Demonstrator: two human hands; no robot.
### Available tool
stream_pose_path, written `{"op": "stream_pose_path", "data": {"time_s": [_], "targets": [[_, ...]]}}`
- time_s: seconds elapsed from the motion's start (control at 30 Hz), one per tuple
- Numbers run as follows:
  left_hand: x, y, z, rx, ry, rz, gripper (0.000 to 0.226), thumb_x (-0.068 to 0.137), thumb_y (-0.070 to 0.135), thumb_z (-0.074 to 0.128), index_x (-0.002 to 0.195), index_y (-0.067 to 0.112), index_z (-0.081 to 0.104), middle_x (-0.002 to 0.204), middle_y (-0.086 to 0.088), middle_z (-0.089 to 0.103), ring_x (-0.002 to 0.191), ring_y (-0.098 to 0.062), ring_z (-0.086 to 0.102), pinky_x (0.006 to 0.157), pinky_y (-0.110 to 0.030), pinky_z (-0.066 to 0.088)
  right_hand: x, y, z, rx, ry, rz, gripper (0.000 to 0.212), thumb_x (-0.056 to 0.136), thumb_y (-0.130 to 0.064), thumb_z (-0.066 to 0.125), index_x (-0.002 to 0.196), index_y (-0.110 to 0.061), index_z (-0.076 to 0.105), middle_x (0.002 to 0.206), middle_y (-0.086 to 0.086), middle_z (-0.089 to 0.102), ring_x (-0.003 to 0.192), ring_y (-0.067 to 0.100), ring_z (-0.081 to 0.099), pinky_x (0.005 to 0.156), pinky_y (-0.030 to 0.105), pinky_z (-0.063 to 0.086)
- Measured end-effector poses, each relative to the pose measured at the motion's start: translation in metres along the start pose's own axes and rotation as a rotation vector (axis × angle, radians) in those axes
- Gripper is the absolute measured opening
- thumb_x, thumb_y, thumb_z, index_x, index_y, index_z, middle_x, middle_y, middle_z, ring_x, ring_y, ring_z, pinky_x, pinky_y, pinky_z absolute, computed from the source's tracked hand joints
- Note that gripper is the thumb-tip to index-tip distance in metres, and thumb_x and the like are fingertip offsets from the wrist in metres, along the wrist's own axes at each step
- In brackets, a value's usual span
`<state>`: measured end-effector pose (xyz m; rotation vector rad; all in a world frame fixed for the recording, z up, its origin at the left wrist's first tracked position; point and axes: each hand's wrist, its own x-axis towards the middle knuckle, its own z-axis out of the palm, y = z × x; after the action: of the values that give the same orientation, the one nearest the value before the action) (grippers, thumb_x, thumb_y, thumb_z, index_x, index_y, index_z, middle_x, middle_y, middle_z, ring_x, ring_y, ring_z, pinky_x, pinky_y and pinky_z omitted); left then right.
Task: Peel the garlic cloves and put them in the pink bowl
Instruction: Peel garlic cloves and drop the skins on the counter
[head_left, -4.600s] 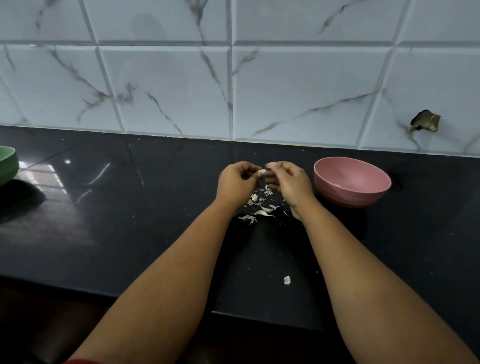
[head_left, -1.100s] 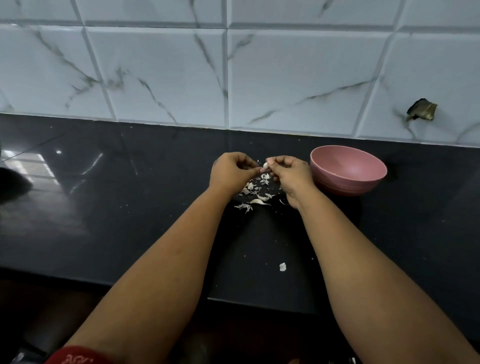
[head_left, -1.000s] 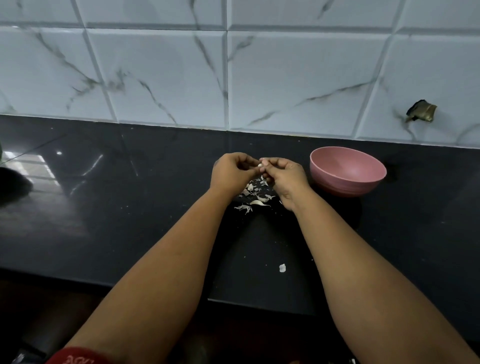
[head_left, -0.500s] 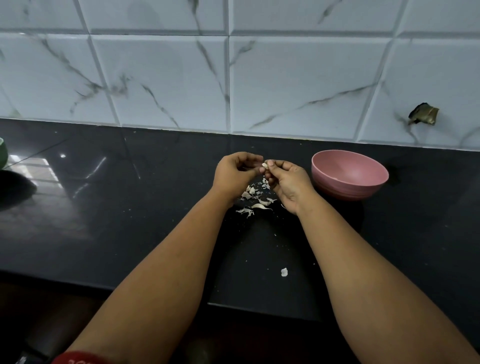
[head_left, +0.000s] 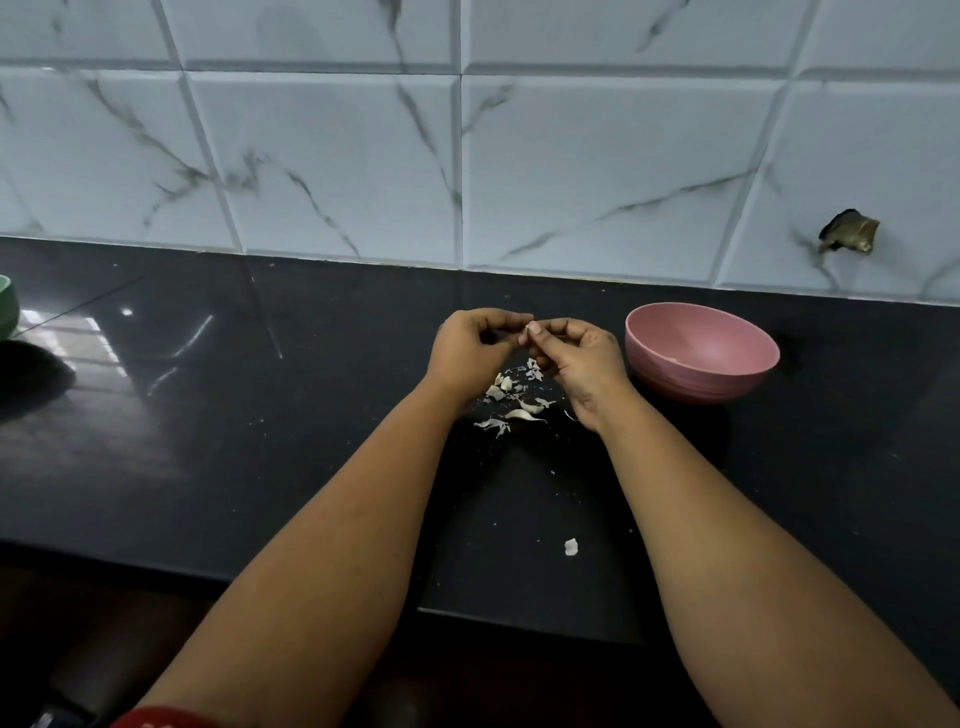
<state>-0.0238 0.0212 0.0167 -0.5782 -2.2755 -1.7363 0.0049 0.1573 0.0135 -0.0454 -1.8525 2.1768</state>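
My left hand (head_left: 475, 351) and my right hand (head_left: 579, 358) meet above the black counter, fingertips pinched together on a small pale garlic clove (head_left: 532, 328). Only the clove's tip shows between the fingers. Beneath the hands lies a scatter of papery garlic skins (head_left: 511, 397). The pink bowl (head_left: 701, 351) stands upright just right of my right hand, with a small pale bit inside near its front wall.
A stray white scrap (head_left: 571, 546) lies nearer the counter's front edge (head_left: 311, 587). The rim of a green bowl (head_left: 6, 306) shows at the far left. A marbled tile wall (head_left: 467, 156) backs the counter; a chipped hole (head_left: 849, 236) marks it at right.
Both hands have stayed together over the skins, working the clove with small finger shifts. The view has tilted slightly. Nothing has gone into the bowl.
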Motion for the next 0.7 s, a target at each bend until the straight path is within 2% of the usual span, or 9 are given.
{"op": "stream_pose_path", "data": {"time_s": [0.1, 0.23, 0.4, 0.6, 0.7], "targets": [[0.0003, -0.0002, 0.0013, 0.036, -0.005, 0.013, 0.021, 0.088, 0.006, 0.069, 0.106, 0.015, 0.076, 0.092, 0.004, 0.075, 0.089, -0.010, 0.071, 0.086, -0.026, 0.057, 0.0004, 0.0003, 0.0009, 0.033, 0.001, -0.010, 0.004, 0.088, -0.009, 0.068, 0.084, -0.009, 0.068, 0.074, 0.005, 0.071, 0.061, 0.005, 0.061, 0.058, 0.016, 0.049], [-0.0005, -0.0002, 0.0018, 0.036, 0.022, 0.020, 0.018, 0.087, 0.008, 0.073, 0.104, 0.012, 0.075, 0.090, 0.005, 0.074, 0.089, -0.006, 0.070, 0.082, -0.019, 0.055, 0.0001, 0.0012, 0.0007, 0.028, 0.011, -0.030, 0.007, 0.082, -0.009, 0.074, 0.084, -0.009, 0.068, 0.076, 0.009, 0.070, 0.059, 0.006, 0.062, 0.058, 0.016, 0.049], [-0.0010, -0.0015, 0.0023, 0.060, 0.022, 0.032, 0.014, 0.084, 0.009, 0.075, 0.097, 0.012, 0.077, 0.086, 0.004, 0.074, 0.085, -0.008, 0.071, 0.079, -0.020, 0.057, 0.0021, 0.0029, -0.0015, -0.045, 0.015, -0.069, 0.002, 0.084, -0.005, 0.072, 0.084, -0.006, 0.070, 0.073, 0.008, 0.069, 0.059, 0.004, 0.061, 0.060, 0.016, 0.049], [-0.0022, -0.0024, 0.0052, -0.057, 0.011, -0.051, 0.015, 0.083, 0.006, 0.076, 0.098, 0.006, 0.075, 0.088, 0.000, 0.075, 0.080, -0.004, 0.071, 0.076, -0.018, 0.056, 0.0052, 0.0072, -0.0064, -0.076, 0.005, -0.088, 0.006, 0.087, -0.004, 0.068, 0.082, -0.008, 0.071, 0.072, 0.006, 0.068, 0.062, 0.006, 0.060, 0.062, 0.016, 0.049], [-0.0043, 0.0011, 0.0074, -0.193, 0.005, -0.105, 0.016, 0.084, 0.001, 0.074, 0.100, 0.003, 0.074, 0.085, -0.003, 0.074, 0.079, -0.008, 0.072, 0.077, -0.021, 0.057, 0.0066, 0.0068, -0.0066, -0.061, 0.018, -0.102, 0.012, 0.089, -0.004, 0.066, 0.080, -0.011, 0.070, 0.070, 0.002, 0.067, 0.061, 0.004, 0.058, 0.062, 0.017, 0.048]]}}
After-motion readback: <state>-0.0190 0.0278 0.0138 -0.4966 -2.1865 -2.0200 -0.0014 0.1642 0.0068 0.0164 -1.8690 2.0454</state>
